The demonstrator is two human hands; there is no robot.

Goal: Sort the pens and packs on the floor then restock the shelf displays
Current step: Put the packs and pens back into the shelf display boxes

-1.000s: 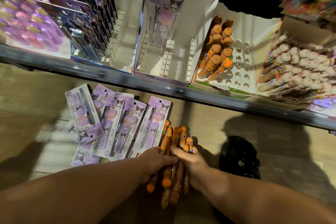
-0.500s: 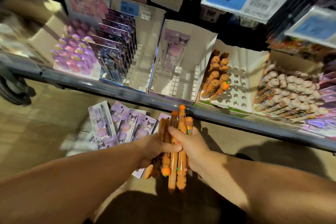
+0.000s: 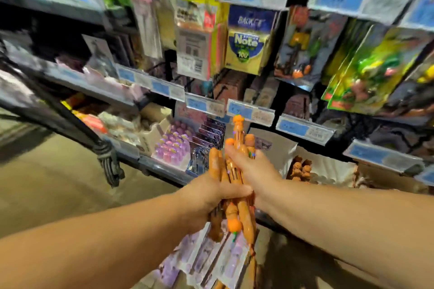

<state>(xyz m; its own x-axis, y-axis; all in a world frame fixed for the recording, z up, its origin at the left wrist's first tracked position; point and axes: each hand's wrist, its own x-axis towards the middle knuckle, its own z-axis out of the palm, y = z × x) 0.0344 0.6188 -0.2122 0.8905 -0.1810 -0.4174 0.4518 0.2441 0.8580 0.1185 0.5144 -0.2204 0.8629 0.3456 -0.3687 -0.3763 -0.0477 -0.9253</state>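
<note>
**Fig. Two-handed grip on a pen bundle before restocking.** The bundle of orange pens (image 3: 215,166) is held roughly upright in front of the lowest shelf (image 3: 159,171), clear of the floor (image 3: 58,183). The left hand (image 3: 206,199) grips the bundle at mid-length, with its fingers curled round the barrels and the thumb laid across them. The right hand (image 3: 254,171) closes over the upper half, thumb pressed on the front. Pen ends stick out unevenly above and below the grip.

Handling (judged, not tested): the pens look light, stiff and smooth-sided, so a single barrel could slide lengthwise out of a loose bunch. The moulded caps seem the likeliest part to snag. The best hold is mid-barrel, squeezed as one sheaf. Each pen is then taken singly by the barrel for seating in the partly filled white display tray (image 3: 333,166) at right.

The purple carded packs (image 3: 211,263) lie on the floor beneath the hands.
</note>
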